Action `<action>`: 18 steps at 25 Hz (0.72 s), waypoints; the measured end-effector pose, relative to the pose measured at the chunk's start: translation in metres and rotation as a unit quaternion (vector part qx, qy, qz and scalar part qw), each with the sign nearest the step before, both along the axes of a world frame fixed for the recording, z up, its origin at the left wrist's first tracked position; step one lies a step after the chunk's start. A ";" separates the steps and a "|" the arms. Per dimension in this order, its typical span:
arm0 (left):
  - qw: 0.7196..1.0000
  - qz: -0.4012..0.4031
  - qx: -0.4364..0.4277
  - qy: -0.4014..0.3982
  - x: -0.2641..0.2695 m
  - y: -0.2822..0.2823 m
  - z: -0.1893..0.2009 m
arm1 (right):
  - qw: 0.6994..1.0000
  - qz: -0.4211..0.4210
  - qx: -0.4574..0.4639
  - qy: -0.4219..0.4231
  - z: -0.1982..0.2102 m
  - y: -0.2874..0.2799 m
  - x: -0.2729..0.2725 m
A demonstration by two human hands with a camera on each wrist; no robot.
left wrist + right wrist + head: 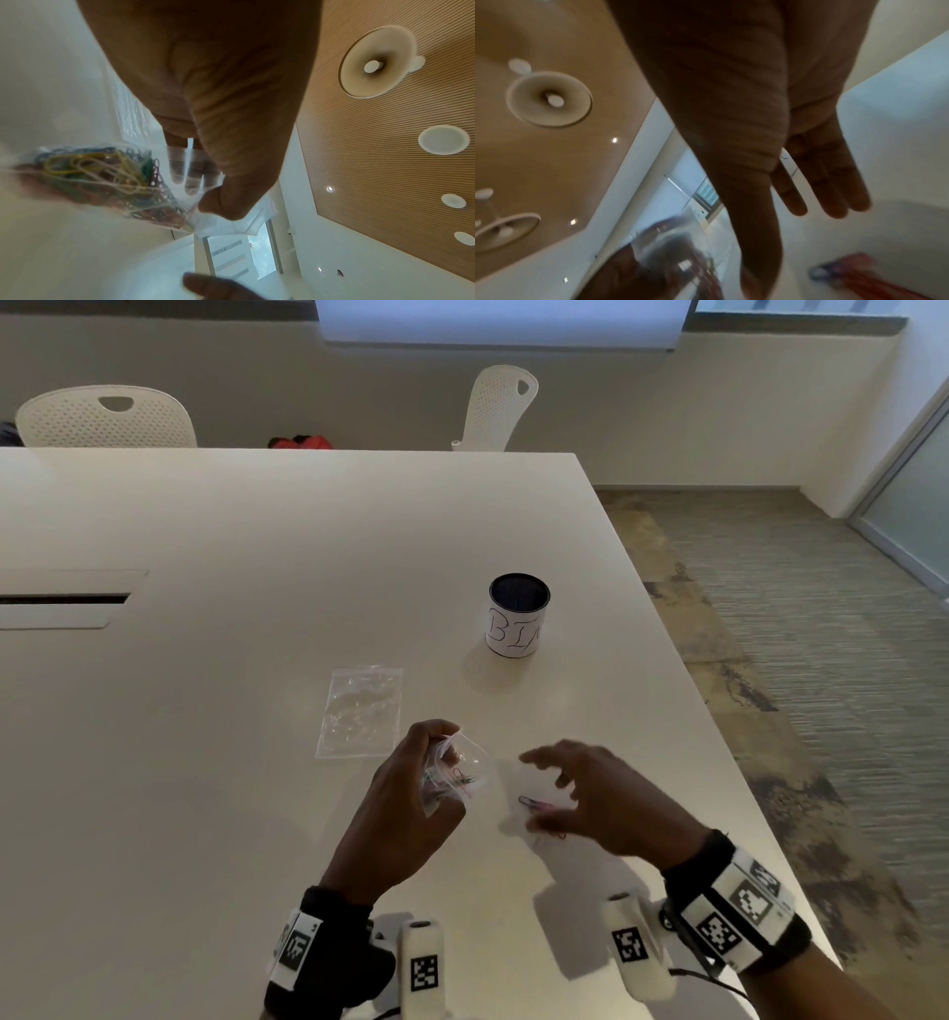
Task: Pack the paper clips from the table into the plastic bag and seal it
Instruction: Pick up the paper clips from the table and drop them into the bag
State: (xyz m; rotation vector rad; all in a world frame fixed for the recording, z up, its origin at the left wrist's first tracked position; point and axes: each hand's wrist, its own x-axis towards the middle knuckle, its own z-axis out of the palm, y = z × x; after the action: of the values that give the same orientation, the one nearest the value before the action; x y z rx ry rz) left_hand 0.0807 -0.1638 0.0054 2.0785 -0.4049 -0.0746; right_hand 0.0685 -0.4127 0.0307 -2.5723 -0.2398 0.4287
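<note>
My left hand point(411, 793) holds a small clear plastic bag point(457, 770) just above the white table point(257, 531), thumb and fingers pinching its mouth. The left wrist view shows that plastic bag point(144, 182) holding several coloured paper clips point(102, 174). To its right my right hand point(590, 793) hovers over the table, fingers spread and straight, holding nothing. Below it a few loose paper clips point(531, 804) lie on the table. In the right wrist view the right hand point(808, 192) has straight fingers, with blurred red and blue clips point(854, 272) beneath it.
A second, flat clear bag point(362, 711) lies on the table beyond my left hand. A white cylindrical cup with a dark inside point(517, 614) stands farther back right. The table's right edge point(719, 721) runs close past my right hand. Two white chairs stand behind the table.
</note>
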 end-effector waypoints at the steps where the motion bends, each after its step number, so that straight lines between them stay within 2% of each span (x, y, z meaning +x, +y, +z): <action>1: 1.000 -0.001 -0.001 0.002 0.000 -0.001 0.000 | 0.998 0.023 -0.047 0.024 -0.007 0.000 -0.005; 2: 1.000 -0.002 -0.001 0.004 0.000 -0.001 0.001 | 0.996 0.038 -0.078 0.024 -0.014 0.002 -0.009; 4: 1.000 -0.002 0.002 0.004 0.001 -0.002 0.002 | 0.993 0.046 -0.108 -0.030 -0.025 0.007 -0.016; 7: 1.000 -0.001 0.000 0.010 0.000 -0.001 0.002 | 0.992 0.031 -0.078 -0.091 -0.040 0.014 -0.023; 15: 1.000 -0.002 -0.004 0.006 0.000 -0.001 0.004 | 0.991 0.033 -0.072 -0.106 -0.045 0.017 -0.019; 18: 1.000 -0.002 -0.007 0.007 0.000 -0.001 0.003 | 0.995 0.012 -0.039 -0.094 -0.042 0.013 -0.015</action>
State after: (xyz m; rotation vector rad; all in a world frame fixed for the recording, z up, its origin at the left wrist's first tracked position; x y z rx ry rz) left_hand 0.0803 -0.1652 0.0087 2.0618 -0.3991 -0.0876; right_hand 0.0539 -0.3999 -0.0114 -2.6913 -0.3269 0.2086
